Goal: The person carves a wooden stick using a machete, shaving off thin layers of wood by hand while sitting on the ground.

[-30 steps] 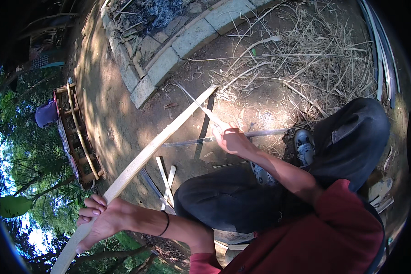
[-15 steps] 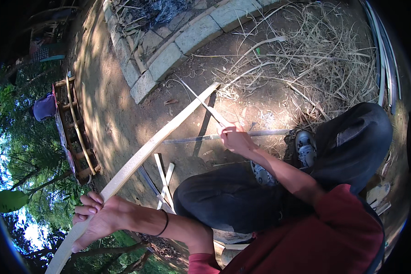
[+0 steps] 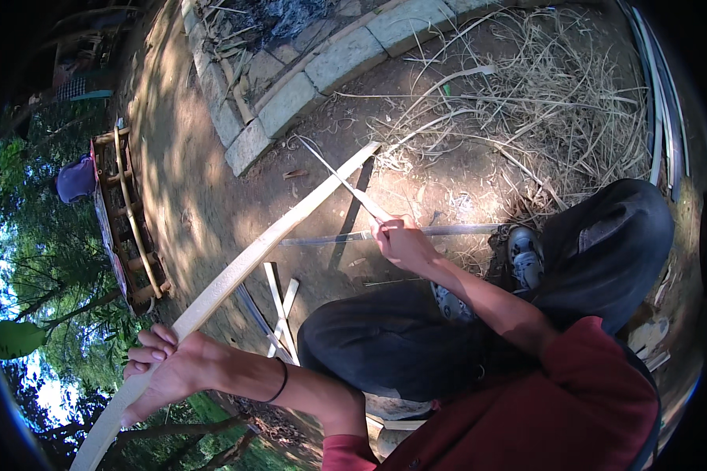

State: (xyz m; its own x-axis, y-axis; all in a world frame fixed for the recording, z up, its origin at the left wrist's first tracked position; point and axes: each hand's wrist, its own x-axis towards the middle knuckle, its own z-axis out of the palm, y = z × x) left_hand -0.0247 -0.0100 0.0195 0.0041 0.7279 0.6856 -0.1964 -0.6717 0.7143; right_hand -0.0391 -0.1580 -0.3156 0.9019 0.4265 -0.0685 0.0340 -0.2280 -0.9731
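A long, pale bamboo strip (image 3: 251,257) runs slantwise from the lower left up to the middle of the view. My left hand (image 3: 169,367) is wrapped around it toward its near end. In my right hand (image 3: 407,245) is a knife (image 3: 365,202) with a slim, pointed blade, its handle mostly covered by my fingers. The blade crosses the strip near its far end and seems to touch it; its tip points up and to the left.
A heap of thin shavings (image 3: 550,118) lies at the upper right. Stone blocks (image 3: 346,59) edge an ash pit behind. Near my knee are crossed strips (image 3: 281,310), and a dark split length (image 3: 322,239) lies on the ground. A bamboo bench (image 3: 130,216) stands left; long strips (image 3: 661,102) lie far right.
The knife's tip has swung slightly to the left, and my right hand has shifted a little. The strip and my left hand stay almost in place.
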